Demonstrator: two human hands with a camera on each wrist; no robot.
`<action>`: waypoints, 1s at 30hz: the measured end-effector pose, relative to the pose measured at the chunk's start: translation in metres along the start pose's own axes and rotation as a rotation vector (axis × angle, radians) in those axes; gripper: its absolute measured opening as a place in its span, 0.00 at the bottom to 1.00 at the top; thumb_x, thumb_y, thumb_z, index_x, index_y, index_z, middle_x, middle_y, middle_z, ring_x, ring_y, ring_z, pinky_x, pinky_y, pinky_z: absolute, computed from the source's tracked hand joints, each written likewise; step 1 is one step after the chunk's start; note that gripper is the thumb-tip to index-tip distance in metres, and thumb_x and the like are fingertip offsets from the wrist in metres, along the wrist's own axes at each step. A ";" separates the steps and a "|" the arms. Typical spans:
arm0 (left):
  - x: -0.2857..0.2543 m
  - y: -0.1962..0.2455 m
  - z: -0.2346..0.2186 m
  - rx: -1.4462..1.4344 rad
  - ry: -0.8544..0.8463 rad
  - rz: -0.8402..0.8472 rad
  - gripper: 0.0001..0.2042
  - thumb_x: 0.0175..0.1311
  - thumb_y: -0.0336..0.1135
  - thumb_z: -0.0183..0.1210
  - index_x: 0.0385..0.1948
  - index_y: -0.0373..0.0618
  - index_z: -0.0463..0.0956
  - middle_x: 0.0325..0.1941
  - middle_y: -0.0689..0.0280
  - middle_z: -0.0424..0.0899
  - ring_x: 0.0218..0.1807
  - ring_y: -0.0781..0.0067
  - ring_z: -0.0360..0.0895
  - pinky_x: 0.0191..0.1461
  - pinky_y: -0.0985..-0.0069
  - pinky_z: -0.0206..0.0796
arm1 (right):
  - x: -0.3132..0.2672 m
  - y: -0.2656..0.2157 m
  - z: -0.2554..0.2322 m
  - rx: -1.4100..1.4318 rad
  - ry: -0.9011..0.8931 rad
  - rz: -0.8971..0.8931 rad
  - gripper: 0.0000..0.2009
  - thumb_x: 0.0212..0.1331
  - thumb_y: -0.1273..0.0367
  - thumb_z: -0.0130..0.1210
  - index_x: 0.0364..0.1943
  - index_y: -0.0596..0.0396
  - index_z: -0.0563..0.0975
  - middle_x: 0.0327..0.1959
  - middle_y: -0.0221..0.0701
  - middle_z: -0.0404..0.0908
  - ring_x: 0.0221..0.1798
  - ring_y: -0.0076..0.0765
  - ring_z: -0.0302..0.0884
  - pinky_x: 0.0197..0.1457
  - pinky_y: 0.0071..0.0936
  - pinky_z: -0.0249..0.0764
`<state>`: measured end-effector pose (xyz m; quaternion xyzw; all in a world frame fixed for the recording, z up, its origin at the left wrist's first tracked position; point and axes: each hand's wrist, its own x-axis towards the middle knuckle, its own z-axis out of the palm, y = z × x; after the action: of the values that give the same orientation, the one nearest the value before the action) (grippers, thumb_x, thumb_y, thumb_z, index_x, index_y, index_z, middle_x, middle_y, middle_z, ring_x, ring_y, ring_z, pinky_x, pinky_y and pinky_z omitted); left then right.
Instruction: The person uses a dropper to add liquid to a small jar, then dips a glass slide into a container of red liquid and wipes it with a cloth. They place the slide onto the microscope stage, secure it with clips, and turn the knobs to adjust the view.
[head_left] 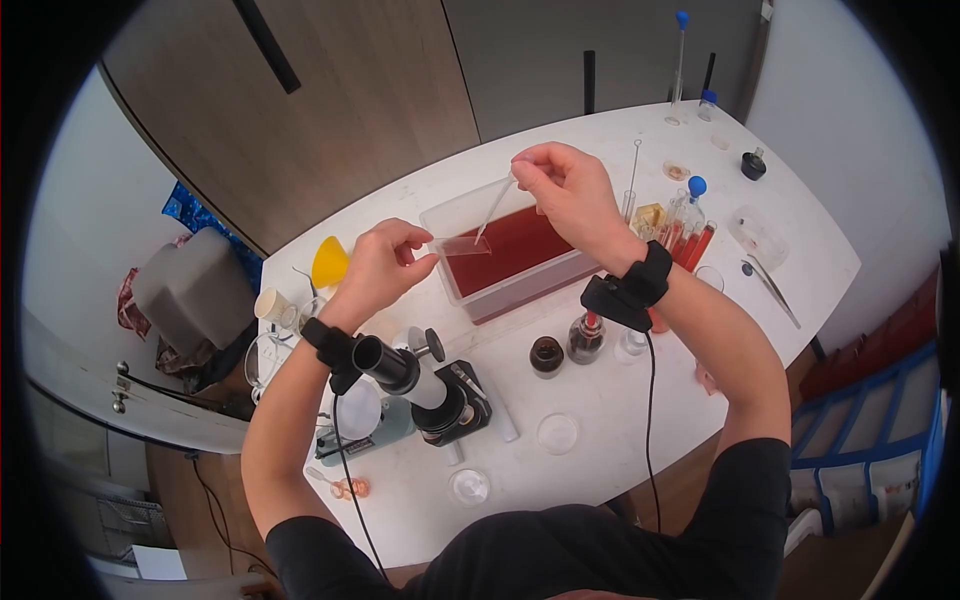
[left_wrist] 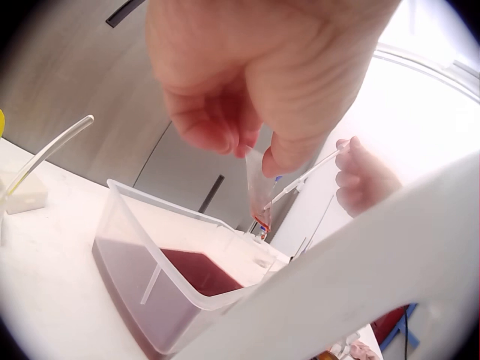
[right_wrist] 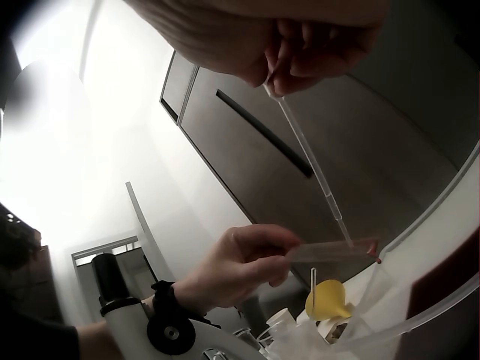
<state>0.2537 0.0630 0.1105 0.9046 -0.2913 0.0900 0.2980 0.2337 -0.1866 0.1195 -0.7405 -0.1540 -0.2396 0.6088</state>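
My left hand pinches one end of a clear glass slide between thumb and fingers. The slide's far end carries a reddish edge, plain in the left wrist view. From above, my right hand grips the top of a clear plastic dropper, which slants down. Its tip comes right at the slide's surface near the reddish end. Beneath both hands stands a translucent plastic tub with dark red liquid inside; the slide overlaps its left part in the head view.
A microscope stands near my left forearm. Right of the tub are test tubes with red contents, tweezers and a small dark jar. A yellow funnel stands at the left, a petri dish at the front.
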 end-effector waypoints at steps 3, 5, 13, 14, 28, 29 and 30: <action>0.001 0.004 0.001 0.008 -0.012 0.008 0.10 0.50 0.28 0.64 0.34 0.36 0.79 0.30 0.66 0.77 0.26 0.83 0.71 0.30 0.84 0.65 | -0.001 -0.006 0.005 0.023 -0.014 -0.010 0.11 0.59 0.66 0.55 0.36 0.61 0.78 0.27 0.29 0.80 0.29 0.22 0.73 0.34 0.20 0.70; 0.001 0.007 0.002 0.004 -0.011 0.020 0.10 0.50 0.28 0.64 0.34 0.36 0.79 0.30 0.66 0.76 0.26 0.83 0.71 0.30 0.84 0.65 | -0.002 -0.008 0.006 0.033 -0.032 0.000 0.11 0.59 0.66 0.55 0.36 0.61 0.78 0.28 0.29 0.80 0.29 0.21 0.73 0.34 0.20 0.71; 0.001 0.002 0.003 0.014 0.000 0.045 0.10 0.50 0.28 0.64 0.34 0.37 0.79 0.30 0.66 0.76 0.27 0.82 0.71 0.31 0.84 0.66 | -0.004 -0.003 0.000 -0.010 -0.042 0.003 0.10 0.61 0.66 0.54 0.38 0.59 0.77 0.29 0.27 0.78 0.30 0.17 0.72 0.31 0.16 0.69; 0.001 0.001 0.002 0.013 0.006 0.040 0.10 0.50 0.28 0.64 0.34 0.37 0.79 0.30 0.67 0.76 0.27 0.82 0.71 0.31 0.84 0.66 | -0.003 -0.001 -0.003 -0.034 -0.050 0.009 0.10 0.62 0.66 0.54 0.39 0.59 0.77 0.29 0.25 0.78 0.30 0.15 0.71 0.29 0.13 0.68; 0.000 0.001 0.001 -0.018 0.000 0.040 0.10 0.49 0.29 0.64 0.33 0.36 0.79 0.30 0.65 0.77 0.26 0.81 0.71 0.31 0.83 0.66 | 0.005 0.007 -0.002 -0.033 0.011 0.005 0.10 0.59 0.66 0.55 0.35 0.61 0.78 0.27 0.30 0.80 0.29 0.23 0.74 0.34 0.20 0.70; 0.000 -0.001 0.001 -0.027 0.020 0.046 0.10 0.49 0.29 0.64 0.33 0.35 0.79 0.30 0.63 0.78 0.25 0.79 0.72 0.30 0.82 0.66 | 0.004 0.008 -0.004 -0.049 0.014 0.016 0.10 0.59 0.66 0.55 0.35 0.61 0.78 0.27 0.30 0.80 0.29 0.23 0.74 0.34 0.20 0.70; 0.000 -0.002 0.001 -0.037 0.039 0.054 0.10 0.48 0.29 0.64 0.33 0.35 0.80 0.29 0.61 0.79 0.24 0.76 0.73 0.29 0.80 0.67 | 0.004 0.009 -0.005 -0.046 0.006 0.014 0.10 0.60 0.66 0.55 0.36 0.60 0.78 0.27 0.28 0.79 0.28 0.20 0.72 0.32 0.18 0.70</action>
<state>0.2552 0.0640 0.1088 0.8889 -0.3112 0.1102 0.3176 0.2413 -0.1935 0.1149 -0.7548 -0.1413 -0.2409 0.5936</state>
